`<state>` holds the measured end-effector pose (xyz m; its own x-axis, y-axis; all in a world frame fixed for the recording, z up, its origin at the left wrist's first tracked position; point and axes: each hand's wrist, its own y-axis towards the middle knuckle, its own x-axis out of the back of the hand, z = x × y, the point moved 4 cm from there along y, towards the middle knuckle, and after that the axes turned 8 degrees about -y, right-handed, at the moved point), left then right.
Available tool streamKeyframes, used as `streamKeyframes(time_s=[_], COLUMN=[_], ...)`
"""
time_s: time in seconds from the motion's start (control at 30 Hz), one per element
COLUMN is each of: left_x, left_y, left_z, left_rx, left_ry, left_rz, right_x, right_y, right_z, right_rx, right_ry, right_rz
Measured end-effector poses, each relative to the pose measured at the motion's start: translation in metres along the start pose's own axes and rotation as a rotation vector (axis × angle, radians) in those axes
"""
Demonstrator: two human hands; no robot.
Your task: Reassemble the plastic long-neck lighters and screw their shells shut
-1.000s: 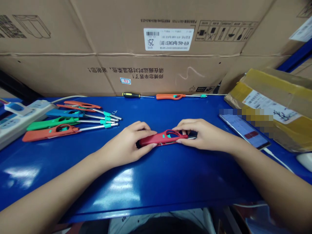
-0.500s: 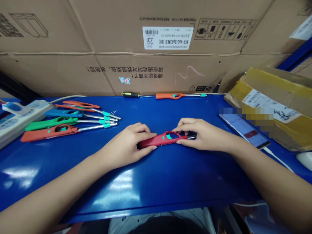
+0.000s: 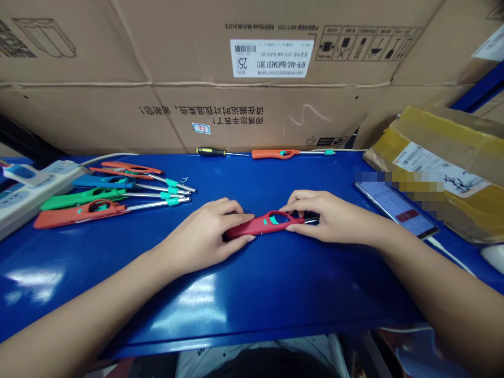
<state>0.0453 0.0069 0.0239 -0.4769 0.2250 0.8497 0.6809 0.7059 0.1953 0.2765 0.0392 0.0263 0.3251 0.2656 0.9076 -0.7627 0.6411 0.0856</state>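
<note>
A red long-neck lighter (image 3: 258, 226) with a green trigger lies level on the blue table (image 3: 268, 294), between my two hands. My left hand (image 3: 214, 231) grips the butt of its handle, thumb on the near side and fingers on the far side. At the other end, my right hand (image 3: 315, 214) pinches the lighter where the handle meets the metal neck. Part of the neck shows past my right fingertips; its tip is hidden behind that hand. The handle's left end is covered by my left hand.
Several lighters, including a green lighter (image 3: 82, 198), lie at left beside a white power strip (image 3: 23, 205) and small screws (image 3: 184, 179). A screwdriver (image 3: 212, 152) and an orange lighter (image 3: 271, 154) lie along the back. A phone (image 3: 397, 210) and a taped carton (image 3: 437, 168) stand right.
The view has shifted very slightly. Both hands keep the same hold on the red lighter, and nothing else has visibly moved.
</note>
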Motion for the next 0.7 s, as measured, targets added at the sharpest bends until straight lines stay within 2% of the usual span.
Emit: streamKeyframes(time_s=[0.7], left_x=[-0.0010], left_y=[-0.0010], left_z=[0.0048], left_rx=[0.056], left_ry=[-0.016], left_rz=[0.023], right_x=[-0.0029], right_y=[0.0016], right_z=[-0.0011], right_rx=[-0.039], right_ry=[0.022], right_rz=[0.012])
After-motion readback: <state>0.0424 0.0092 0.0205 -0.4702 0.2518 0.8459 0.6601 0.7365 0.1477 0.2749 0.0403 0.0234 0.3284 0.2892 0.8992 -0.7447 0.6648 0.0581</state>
